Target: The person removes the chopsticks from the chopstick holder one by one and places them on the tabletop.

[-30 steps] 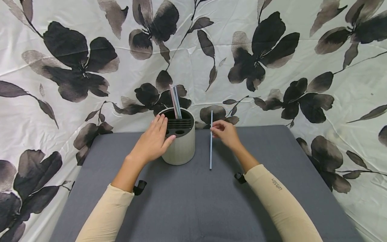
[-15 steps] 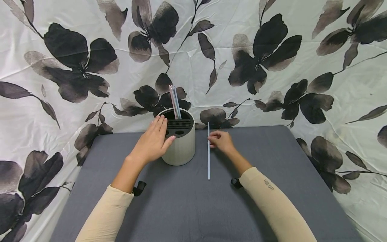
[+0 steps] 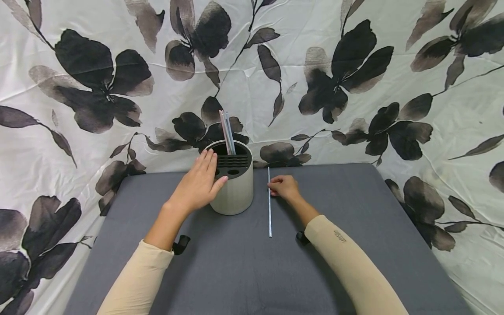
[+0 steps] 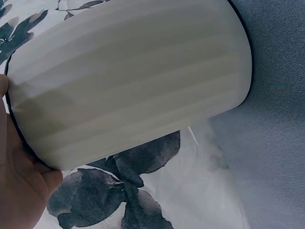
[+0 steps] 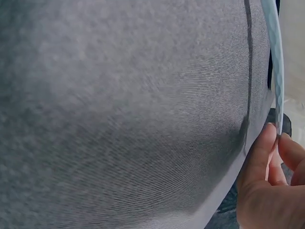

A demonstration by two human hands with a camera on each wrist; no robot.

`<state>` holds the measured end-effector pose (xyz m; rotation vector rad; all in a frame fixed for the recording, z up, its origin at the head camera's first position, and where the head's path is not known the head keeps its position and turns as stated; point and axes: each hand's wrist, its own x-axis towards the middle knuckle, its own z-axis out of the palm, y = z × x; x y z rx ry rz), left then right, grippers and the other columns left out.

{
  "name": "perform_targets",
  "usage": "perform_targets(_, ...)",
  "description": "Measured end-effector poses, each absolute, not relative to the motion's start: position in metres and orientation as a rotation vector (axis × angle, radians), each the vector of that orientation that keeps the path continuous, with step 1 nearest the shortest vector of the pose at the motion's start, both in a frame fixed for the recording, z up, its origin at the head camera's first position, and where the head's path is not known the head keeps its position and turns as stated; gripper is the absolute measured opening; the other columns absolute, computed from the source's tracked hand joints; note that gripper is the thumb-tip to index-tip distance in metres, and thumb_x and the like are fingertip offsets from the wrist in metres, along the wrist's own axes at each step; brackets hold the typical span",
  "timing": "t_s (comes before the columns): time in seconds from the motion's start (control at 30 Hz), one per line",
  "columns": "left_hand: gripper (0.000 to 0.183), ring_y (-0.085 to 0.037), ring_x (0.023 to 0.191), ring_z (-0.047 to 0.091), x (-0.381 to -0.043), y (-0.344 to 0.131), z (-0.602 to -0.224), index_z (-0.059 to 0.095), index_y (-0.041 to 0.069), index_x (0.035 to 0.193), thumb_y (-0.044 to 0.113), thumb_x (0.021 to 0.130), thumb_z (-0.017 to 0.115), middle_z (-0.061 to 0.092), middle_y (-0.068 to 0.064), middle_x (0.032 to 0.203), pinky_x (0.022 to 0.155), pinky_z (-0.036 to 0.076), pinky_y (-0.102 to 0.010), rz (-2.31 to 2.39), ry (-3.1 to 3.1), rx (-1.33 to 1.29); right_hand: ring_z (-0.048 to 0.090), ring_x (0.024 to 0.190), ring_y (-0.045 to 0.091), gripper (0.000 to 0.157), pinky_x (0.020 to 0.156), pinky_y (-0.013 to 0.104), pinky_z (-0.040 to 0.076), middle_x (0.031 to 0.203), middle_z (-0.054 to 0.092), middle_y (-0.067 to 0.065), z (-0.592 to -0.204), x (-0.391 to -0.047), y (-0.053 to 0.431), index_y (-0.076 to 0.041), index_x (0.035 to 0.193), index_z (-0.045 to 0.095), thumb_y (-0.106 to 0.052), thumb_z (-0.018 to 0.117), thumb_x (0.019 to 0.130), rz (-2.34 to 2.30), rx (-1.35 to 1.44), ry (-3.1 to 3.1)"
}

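Note:
My right hand (image 3: 285, 187) pinches a thin pale blue straw (image 3: 269, 218) between thumb and fingertips, near its far end. The straw points toward me above the grey table, and its shadow shows on the cloth in the right wrist view. To the left stands a cream round holder (image 3: 238, 199) with a black slotted insert (image 3: 232, 162). My left hand (image 3: 197, 183) rests on the holder's left rim, fingers straight and thumb spread along the near side. Pink and blue straws (image 3: 227, 133) stand upright in the rear opening of the holder.
A grey cloth-covered table (image 3: 244, 271) lies under both arms. Behind it hangs a white curtain (image 3: 271, 127) printed with dark flowers, close to the holder's back. The insert has narrow slots and round holes at its front.
My right hand has moved toward me and slightly left, bringing the straw lower and nearer the holder. The left hand and the holder have stayed in place.

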<state>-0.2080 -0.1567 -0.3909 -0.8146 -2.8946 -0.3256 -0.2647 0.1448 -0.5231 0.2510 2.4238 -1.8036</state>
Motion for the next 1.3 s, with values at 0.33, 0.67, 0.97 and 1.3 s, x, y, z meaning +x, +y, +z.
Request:
perform_targets(0.33, 0.078, -0.039, 0.161, 0.007, -0.207, -0.157, -0.390, 0.019, -0.008, 0.161, 0.048, 0.110, 0.038, 0.016, -0.026, 0.170, 0.132, 0.013, -0.051, -0.333, -2.896, -0.807, 0.067, 0.056, 0.007, 0.015, 0.058, 0.025, 0.062, 0.075, 0.073, 0.007, -0.522, -0.267, 0.139, 0.007, 0.101, 0.074, -0.002, 0.078, 0.090, -1.618, 0.252, 2.513)
perform_targets(0.67, 0.078, -0.039, 0.161, 0.008, -0.206, -0.156, -0.390, 0.018, -0.009, 0.161, 0.047, 0.110, 0.038, 0.015, -0.027, 0.170, 0.132, 0.013, -0.049, -0.345, -2.899, -0.805, 0.064, 0.050, 0.006, 0.011, 0.051, 0.020, 0.058, 0.064, 0.069, 0.002, -0.527, -0.270, 0.137, 0.003, 0.090, 0.075, -0.005, 0.082, 0.087, -1.476, 0.255, 2.574)
perform_targets(0.97, 0.079, -0.038, 0.161, 0.006, -0.205, -0.158, -0.391, 0.017, -0.008, 0.162, 0.048, 0.110, 0.038, 0.013, -0.025, 0.171, 0.132, 0.013, -0.049, -0.335, -2.908, -0.804, 0.066, 0.049, 0.008, 0.010, 0.050, 0.021, 0.058, 0.063, 0.070, 0.004, -0.526, -0.266, 0.134, 0.005, 0.087, 0.075, -0.003, 0.082, 0.086, -1.496, 0.238, 2.586)
perform_targets(1.3, 0.078, -0.039, 0.161, 0.008, -0.202, -0.160, -0.391, 0.019, -0.008, 0.161, 0.048, 0.110, 0.039, 0.015, -0.026, 0.170, 0.132, 0.013, -0.050, -0.351, -2.889, -0.823, 0.066, 0.052, 0.010, 0.011, 0.052, 0.024, 0.060, 0.065, 0.068, 0.005, -0.522, -0.260, 0.131, 0.006, 0.091, 0.072, 0.000, 0.080, 0.087, -1.524, 0.292, 2.518)
